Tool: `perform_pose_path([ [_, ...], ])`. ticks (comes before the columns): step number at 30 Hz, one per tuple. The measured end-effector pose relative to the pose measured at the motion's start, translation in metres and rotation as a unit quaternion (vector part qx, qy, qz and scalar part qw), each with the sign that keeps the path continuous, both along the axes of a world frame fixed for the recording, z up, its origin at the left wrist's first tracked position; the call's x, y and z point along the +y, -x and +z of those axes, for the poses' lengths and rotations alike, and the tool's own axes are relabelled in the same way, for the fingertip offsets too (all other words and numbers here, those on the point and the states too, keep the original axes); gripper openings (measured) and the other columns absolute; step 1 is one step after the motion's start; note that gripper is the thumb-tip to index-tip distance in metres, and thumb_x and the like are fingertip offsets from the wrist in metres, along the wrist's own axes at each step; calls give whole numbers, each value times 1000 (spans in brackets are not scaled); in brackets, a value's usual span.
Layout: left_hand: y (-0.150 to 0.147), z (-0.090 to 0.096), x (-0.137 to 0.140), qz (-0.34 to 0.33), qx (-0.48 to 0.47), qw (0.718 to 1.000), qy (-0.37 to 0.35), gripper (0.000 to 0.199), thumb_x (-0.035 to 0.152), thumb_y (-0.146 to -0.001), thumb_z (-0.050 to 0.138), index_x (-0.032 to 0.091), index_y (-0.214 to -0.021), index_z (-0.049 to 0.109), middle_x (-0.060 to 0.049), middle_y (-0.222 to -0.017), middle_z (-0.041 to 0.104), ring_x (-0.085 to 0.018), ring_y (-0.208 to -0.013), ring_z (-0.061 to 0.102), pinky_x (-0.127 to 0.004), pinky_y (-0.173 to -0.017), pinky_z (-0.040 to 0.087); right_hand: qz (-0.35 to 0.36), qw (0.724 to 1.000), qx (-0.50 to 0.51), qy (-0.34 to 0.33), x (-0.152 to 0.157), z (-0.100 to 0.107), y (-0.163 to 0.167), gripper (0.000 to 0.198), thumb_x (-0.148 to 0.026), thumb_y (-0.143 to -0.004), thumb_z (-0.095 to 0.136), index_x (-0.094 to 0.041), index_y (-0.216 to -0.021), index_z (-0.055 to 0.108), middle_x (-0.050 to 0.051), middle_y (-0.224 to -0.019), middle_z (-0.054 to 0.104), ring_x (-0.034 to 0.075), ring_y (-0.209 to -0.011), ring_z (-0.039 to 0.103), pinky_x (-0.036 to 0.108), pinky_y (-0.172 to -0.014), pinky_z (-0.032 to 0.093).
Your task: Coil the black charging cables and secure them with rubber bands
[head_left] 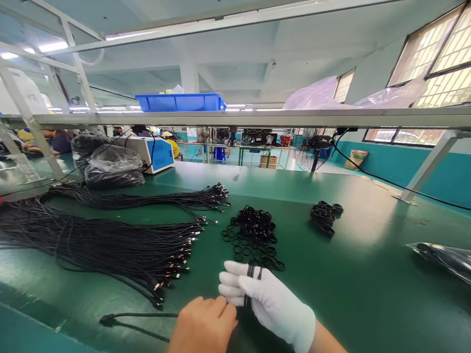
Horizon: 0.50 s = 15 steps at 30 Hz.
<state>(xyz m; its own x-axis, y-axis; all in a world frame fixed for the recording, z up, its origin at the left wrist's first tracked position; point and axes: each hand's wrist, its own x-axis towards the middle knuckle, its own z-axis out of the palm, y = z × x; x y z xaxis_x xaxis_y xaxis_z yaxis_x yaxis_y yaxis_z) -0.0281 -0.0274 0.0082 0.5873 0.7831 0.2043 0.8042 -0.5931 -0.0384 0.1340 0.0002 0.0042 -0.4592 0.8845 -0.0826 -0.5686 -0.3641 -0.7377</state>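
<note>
My bare left hand [206, 324] is closed at the bottom middle, its fingers wrapped round a black cable [147, 315]. The cable's dark connector end [107, 320] lies on the table to the left. Beside it, my right hand [270, 304] wears a white glove, with fingers stretched out and thumb across the palm. Several black bands [248, 300] circle its fingers. The left fist is close to the gloved fingertips; whether they touch I cannot tell. Beyond the hands lies a pile of small black rings [255, 225], some scattered loose at its near side.
A large bundle of black cables [110, 245] covers the left of the green table, with a thinner bundle [147, 200] behind it. Coiled black cables [323, 215] and a plastic bag [445, 260] lie right. A blue-and-white machine [156, 153] stands at the back under a shelf.
</note>
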Motion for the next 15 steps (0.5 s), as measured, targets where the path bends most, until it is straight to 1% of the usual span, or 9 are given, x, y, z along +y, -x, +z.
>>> perform_pose_path([
  [2, 2, 24, 7, -13, -14, 998, 63, 7, 18, -78, 58, 22, -75, 62, 2, -74, 67, -16, -64, 61, -25, -56, 37, 91, 995, -41, -16, -7, -5, 2, 44, -33, -60, 78, -10, -95, 63, 6, -76, 61, 13, -68, 53, 29, -68, 38],
  [4, 10, 44, 15, -12, -62, 987, 148, 1, 22, -74, 64, 23, -74, 63, 5, -72, 67, -14, -65, 59, -22, -57, 35, 198, 980, -35, -10, -13, -12, 3, 45, -35, -61, 77, -7, -94, 65, 7, -75, 63, 14, -67, 56, 29, -67, 38],
  [5, 14, 50, 19, -7, -98, 975, 197, 3, 23, -72, 66, 22, -72, 63, 6, -69, 65, -12, -63, 57, -20, -55, 34, 240, 970, -25, -2, -15, -16, 4, 44, -34, -61, 76, -6, -93, 66, 8, -75, 64, 14, -66, 57, 29, -68, 39],
  [7, 19, 50, 25, 3, -180, 934, 307, 8, 25, -66, 70, 20, -69, 64, 8, -62, 60, -10, -58, 52, -18, -51, 32, 294, 956, -14, 15, -18, -24, 5, 40, -28, -59, 76, -5, -91, 67, 9, -74, 65, 14, -66, 58, 30, -71, 39],
  [9, 21, 38, 27, 17, -264, 883, 389, 11, 26, -65, 69, 17, -67, 64, 7, -56, 56, -9, -55, 48, -17, -47, 32, 305, 952, -5, 14, -20, -28, 8, 30, -22, -60, 73, -5, -83, 68, 8, -69, 65, 14, -64, 57, 30, -72, 37],
  [10, 21, 29, 27, 21, -301, 865, 401, 12, 28, -68, 65, 16, -68, 64, 6, -56, 57, -10, -55, 49, -17, -48, 33, 297, 955, 17, 11, -21, -28, 10, 26, -21, -61, 72, -5, -80, 67, 7, -66, 63, 13, -63, 56, 30, -71, 37],
  [11, 21, 20, 26, 23, -330, 860, 389, 15, 28, -73, 59, 15, -69, 65, 4, -59, 59, -11, -58, 51, -18, -51, 36, 282, 958, 49, 16, -22, -26, 13, 24, -22, -61, 71, -6, -79, 66, 5, -64, 60, 12, -61, 54, 29, -68, 36],
  [13, 20, 4, 22, 25, -349, 875, 334, 22, 25, -81, 47, 15, -74, 66, 1, -70, 66, -14, -68, 56, -20, -60, 41, 229, 964, 132, 42, -22, -18, 18, 25, -24, -61, 72, -10, -80, 64, 0, -61, 51, 9, -58, 47, 26, -63, 33],
  [15, 21, -5, 16, 47, -302, 909, 284, 25, 21, -83, 41, 18, -80, 65, 0, -80, 69, -16, -75, 60, -21, -65, 43, 170, 964, 194, 60, -19, -8, 21, 32, -26, -59, 76, -13, -85, 60, -4, -63, 42, 8, -58, 40, 24, -59, 28],
])
